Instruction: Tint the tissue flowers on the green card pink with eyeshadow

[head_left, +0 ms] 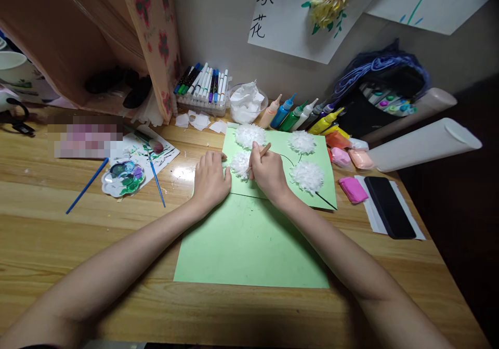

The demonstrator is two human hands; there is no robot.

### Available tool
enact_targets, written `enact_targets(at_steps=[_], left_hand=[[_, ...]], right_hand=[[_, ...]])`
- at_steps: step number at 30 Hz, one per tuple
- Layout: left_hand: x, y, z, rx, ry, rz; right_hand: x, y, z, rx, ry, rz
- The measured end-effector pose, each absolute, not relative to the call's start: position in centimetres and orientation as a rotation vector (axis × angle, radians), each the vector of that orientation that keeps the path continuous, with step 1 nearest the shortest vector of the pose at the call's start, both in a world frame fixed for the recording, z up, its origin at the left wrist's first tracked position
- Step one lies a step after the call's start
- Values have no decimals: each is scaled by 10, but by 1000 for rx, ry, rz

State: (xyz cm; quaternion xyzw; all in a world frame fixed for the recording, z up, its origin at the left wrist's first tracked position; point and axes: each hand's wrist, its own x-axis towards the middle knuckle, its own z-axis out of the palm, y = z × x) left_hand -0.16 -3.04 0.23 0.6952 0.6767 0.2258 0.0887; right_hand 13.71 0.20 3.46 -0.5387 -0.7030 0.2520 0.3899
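My right hand (268,175) grips a slim brown stick (265,150), its tip pointing down by a white paper flower (240,164); whether it is a pencil or a brush I cannot tell. My left hand (212,180) rests flat at the left edge of a green sheet (251,250), fingers stretched and holding nothing. More fluffy white flowers sit on the sheet's upper part: one above (250,136), one at the upper right (302,142) and one below that (307,177). Thin black lines run from some of them. A fold crosses the sheet.
Left are a paint palette (123,178), a blue brush (87,186) and painted paper (167,151). Behind stand markers (205,83), a bowl of tissue (247,102) and paint bottles (283,114). Right are pink clay (353,189), a phone (390,207) and a white tube (424,145).
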Motion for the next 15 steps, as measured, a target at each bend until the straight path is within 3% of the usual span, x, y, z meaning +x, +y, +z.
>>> enact_targets(at_steps=[7,15], left_hand=[[-2,-31,3,2083,2017,669],[-6,-29,7,2040,1979,703]], right_hand=[[155,-10,36,-1261,-1693,855],[185,-45,6,-1009,-1724,724]])
